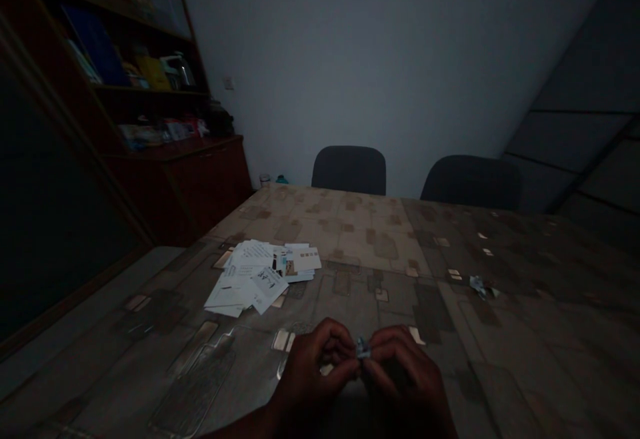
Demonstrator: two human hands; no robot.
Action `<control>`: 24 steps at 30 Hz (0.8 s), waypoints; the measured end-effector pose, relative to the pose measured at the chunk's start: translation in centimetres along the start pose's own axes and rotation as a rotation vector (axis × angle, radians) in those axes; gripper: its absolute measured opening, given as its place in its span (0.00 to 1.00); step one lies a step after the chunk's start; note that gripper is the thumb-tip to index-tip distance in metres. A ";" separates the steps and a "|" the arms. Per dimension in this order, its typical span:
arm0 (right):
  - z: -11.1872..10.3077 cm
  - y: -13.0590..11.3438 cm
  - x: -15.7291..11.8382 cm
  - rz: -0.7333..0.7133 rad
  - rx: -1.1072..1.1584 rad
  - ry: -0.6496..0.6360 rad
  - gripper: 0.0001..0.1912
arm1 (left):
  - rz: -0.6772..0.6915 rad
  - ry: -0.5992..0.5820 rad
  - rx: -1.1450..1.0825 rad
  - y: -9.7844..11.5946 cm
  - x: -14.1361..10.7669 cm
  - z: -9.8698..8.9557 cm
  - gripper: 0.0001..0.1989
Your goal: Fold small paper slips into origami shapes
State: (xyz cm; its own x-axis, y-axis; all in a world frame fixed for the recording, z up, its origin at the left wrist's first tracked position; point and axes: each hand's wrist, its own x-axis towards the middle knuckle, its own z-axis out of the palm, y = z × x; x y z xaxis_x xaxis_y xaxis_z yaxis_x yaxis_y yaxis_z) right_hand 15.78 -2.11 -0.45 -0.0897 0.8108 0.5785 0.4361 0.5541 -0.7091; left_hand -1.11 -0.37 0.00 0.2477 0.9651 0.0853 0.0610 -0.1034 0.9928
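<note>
Printed cards (pixel 245 282) lie overlapping on a patterned tabletop (pixel 350 296); nearer the viewer, a person's left hand (pixel 320 359) pinches a small pale scrap (pixel 363 348) between thumb and fingers; the right hand (pixel 407 362) pinches its other side (fingertips nearly meeting); a crumpled piece (pixel 480 285) rests farther right, well apart.

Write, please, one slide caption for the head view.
Both hands pinch a small greyish piece above a patterned tablecloth, white cards spread beyond.
</note>
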 end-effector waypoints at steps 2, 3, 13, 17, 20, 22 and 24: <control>-0.1 0.1 0.1 -0.014 -0.010 -0.013 0.07 | 0.003 -0.003 -0.020 0.0 0.1 0.0 0.06; -0.1 0.2 0.2 -0.020 -0.017 -0.022 0.07 | 0.010 -0.005 -0.023 0.0 0.1 -0.1 0.06; 0.0 0.3 -0.5 -0.065 -0.089 -0.046 0.08 | 0.009 0.004 -0.031 -0.1 0.0 0.1 0.06; 0.0 0.6 -0.2 -0.066 -0.056 -0.047 0.08 | 0.013 -0.045 -0.073 -0.5 0.2 -0.1 0.07; -0.4 0.6 0.0 -0.080 -0.047 -0.080 0.07 | 0.078 -0.031 0.003 -0.5 0.3 -0.5 0.06; -0.9 0.4 0.3 -0.077 -0.054 -0.070 0.06 | 0.123 -0.029 0.057 -0.4 0.4 -0.8 0.05; -1.3 0.1 0.6 -0.076 -0.054 -0.050 0.06 | 0.148 -0.039 0.092 -0.4 0.4 -1.0 0.05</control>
State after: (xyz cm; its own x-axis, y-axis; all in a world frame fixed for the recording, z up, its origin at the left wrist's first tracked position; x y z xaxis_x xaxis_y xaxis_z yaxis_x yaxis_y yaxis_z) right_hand 16.91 -1.87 0.35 -0.1679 0.7762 0.6077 0.4743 0.6040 -0.6405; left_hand -1.97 0.30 -0.25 0.2981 0.9277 0.2245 0.1094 -0.2669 0.9575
